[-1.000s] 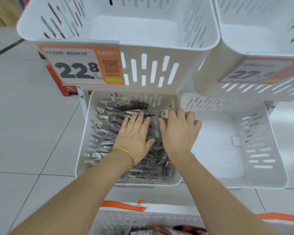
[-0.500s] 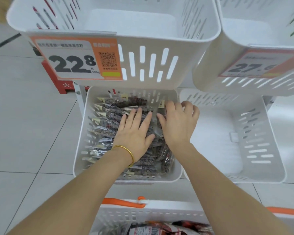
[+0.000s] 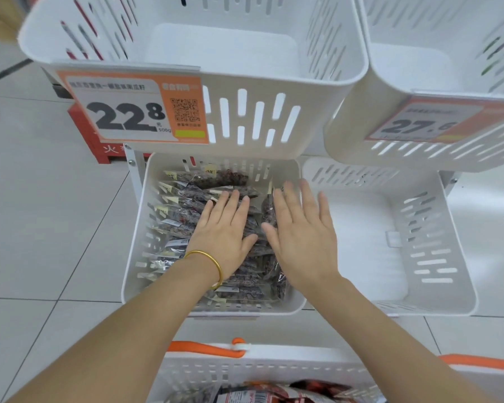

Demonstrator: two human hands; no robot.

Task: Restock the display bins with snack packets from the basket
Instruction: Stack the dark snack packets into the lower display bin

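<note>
A lower white display bin (image 3: 134,242) holds several clear snack packets (image 3: 181,216) of dark snacks with yellow labels. My left hand (image 3: 224,234), with a gold bangle at the wrist, lies flat with straight fingers on the packets. My right hand (image 3: 300,237) is spread open over the bin's right side, fingers straight, above the packets by the right wall; whether it touches them I cannot tell. The white basket (image 3: 259,365) with orange handles sits at the bottom edge, with red and dark snack packets (image 3: 274,394) inside.
An empty white bin (image 3: 437,257) stands to the right of the filled one. Two more empty white bins hang above, one (image 3: 326,91) with a 22.8 price tag (image 3: 131,112), the other (image 3: 367,141) with a 27.6 tag (image 3: 419,123). Pale tiled floor (image 3: 41,213) lies to the left.
My right hand has uncurled from the packets at the bin's back right and now has its fingers spread straight. My left hand stays flat on the packets.
</note>
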